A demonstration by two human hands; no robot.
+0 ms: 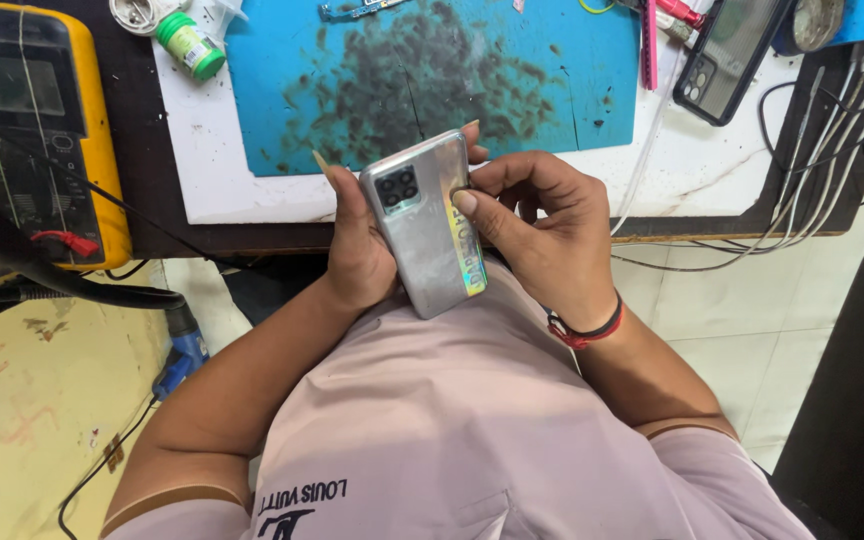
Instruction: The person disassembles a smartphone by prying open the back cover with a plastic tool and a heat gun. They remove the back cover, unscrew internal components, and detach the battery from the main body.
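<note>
My left hand (357,250) has its grip clamped around the silver phone (422,222), back up, above my lap; my right hand (542,235) pinches its right edge, thumb pressing, near the bench (712,170).

Open blue mat (512,60) ahead; flanked by yellow meter (42,120) and green-capped bottle (190,45) left, cased phone (727,55) and cables (832,170) right.

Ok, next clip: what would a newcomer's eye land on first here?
The silver phone, back side up at centre, gripped by the left hand while the right hand presses its thumb on the right edge. Behind it lies a stained blue mat, with a yellow multimeter far left.
</note>
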